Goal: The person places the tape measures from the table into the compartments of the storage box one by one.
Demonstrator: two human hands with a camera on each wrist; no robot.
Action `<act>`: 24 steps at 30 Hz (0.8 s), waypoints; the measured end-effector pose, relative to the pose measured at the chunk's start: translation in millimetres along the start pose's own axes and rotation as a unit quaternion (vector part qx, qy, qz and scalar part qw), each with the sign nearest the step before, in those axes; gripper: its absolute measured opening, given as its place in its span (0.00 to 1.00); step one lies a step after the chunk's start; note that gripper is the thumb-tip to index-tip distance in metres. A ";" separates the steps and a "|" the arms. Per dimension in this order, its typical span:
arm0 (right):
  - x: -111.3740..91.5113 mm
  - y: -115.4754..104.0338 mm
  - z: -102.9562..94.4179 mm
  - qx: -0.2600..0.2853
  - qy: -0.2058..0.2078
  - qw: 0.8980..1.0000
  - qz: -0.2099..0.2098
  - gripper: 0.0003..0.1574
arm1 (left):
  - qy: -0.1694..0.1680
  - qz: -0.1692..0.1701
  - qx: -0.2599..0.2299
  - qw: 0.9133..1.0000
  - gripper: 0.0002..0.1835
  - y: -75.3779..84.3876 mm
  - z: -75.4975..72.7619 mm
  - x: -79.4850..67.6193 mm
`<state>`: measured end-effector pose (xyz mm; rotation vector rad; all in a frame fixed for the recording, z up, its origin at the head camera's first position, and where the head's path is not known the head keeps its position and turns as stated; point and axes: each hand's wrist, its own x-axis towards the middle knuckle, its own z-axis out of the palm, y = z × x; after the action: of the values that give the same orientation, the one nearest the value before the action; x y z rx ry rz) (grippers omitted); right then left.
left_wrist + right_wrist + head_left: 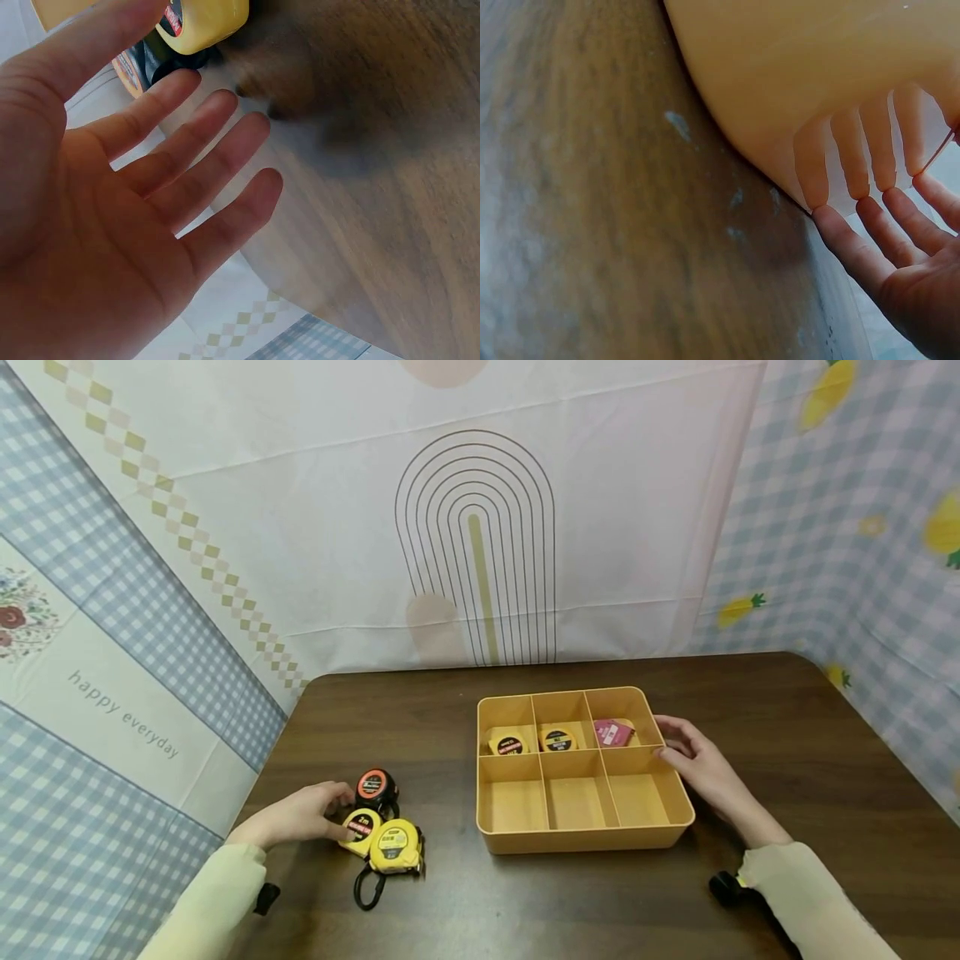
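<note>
My left hand (303, 814) is at the left group of tape measures, its thumb tip over the edge of a small yellow tape measure (362, 827). In the left wrist view its four fingers spread loosely, with nothing in the palm. A black tape measure with an orange face (372, 787) lies just beyond the fingertips. A larger yellow tape measure (397, 846) with a black wrist strap lies to the right. My right hand (701, 764) rests against the right side of a tan divided box (585, 839), fingertips touching its outer wall (795, 82) and thumb at the rim.
The box's back row holds a yellow tape measure (509, 743), a yellow-and-black one (558, 739) and a pink one (613, 732), one per compartment. The front row shows bare floors. A patterned cloth (337, 527) hangs behind the dark wooden table (450, 918).
</note>
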<state>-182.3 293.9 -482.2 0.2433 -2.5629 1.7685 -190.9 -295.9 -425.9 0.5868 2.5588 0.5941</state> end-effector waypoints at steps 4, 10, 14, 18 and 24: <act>0.6 0.7 0.1 -0.002 0.000 1.000 0.001 0.35 | -0.002 0.003 0.001 1.000 0.25 0.1 1.3 0.1; -0.5 0.9 0.7 0.007 0.006 1.000 -0.010 0.33 | 0.000 -0.002 0.000 1.000 0.27 3.2 1.9 0.1; -0.6 1.4 1.4 0.015 0.007 1.000 -0.015 0.32 | -0.004 -0.006 -0.001 1.000 0.28 5.0 3.2 -0.4; -0.6 1.4 1.3 0.017 0.007 1.000 -0.016 0.32 | -0.008 -0.007 0.008 1.000 0.31 5.3 3.6 0.8; 0.0 1.9 1.1 0.021 0.009 1.000 -0.013 0.32 | -0.014 -0.030 0.019 0.999 0.33 8.1 6.0 3.1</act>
<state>-182.5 293.6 -484.3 0.2603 -2.5017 1.8073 -187.9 -286.0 -427.8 0.5260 2.5561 0.5148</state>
